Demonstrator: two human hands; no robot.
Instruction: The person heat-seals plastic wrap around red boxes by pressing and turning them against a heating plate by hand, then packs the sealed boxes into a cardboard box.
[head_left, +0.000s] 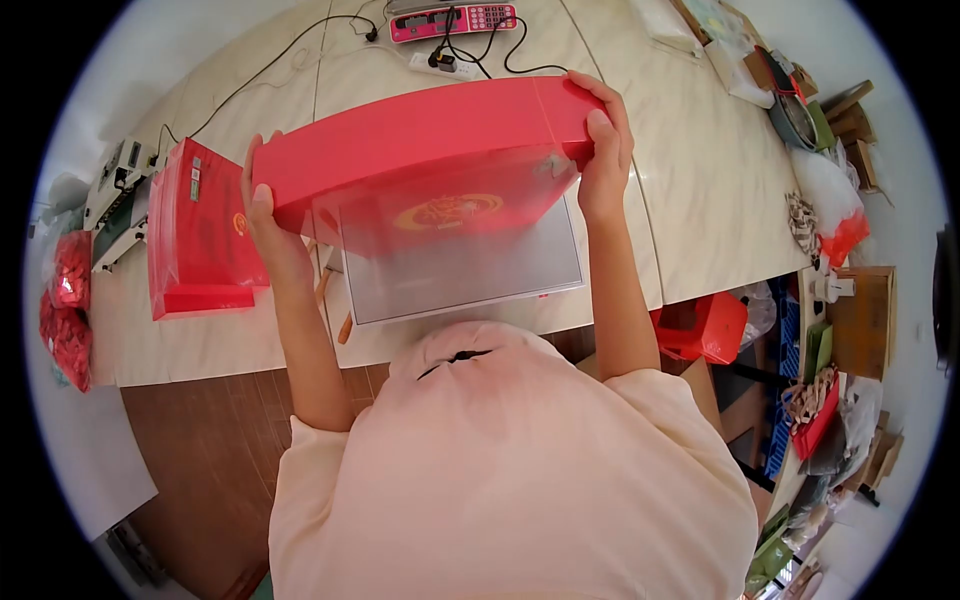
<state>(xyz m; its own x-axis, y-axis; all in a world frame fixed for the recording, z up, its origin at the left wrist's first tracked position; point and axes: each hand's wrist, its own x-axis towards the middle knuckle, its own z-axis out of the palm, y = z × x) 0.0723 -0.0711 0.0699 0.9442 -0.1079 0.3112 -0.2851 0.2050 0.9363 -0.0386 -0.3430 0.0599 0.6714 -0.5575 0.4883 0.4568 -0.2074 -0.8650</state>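
A large red box (410, 130) with a gold emblem on the side facing me is held up tilted between my two hands. Clear film seems to cover its lower face. My left hand (268, 222) grips its left end, thumb in front and fingers behind. At the right end my right hand (606, 150) grips the corner the same way. Beneath the box lies a flat grey panel with a pale frame (470, 290) on the table. A wooden-handled tool (345, 328) lies partly hidden at the panel's left edge.
Left of my arm stands another red box (205, 230) in clear film, by a grey machine (122, 195). A pink scale (455, 22), a power strip (445, 66) and black cables lie at the back. A red bin (705, 328) is below the table's right edge; cluttered shelves line the right.
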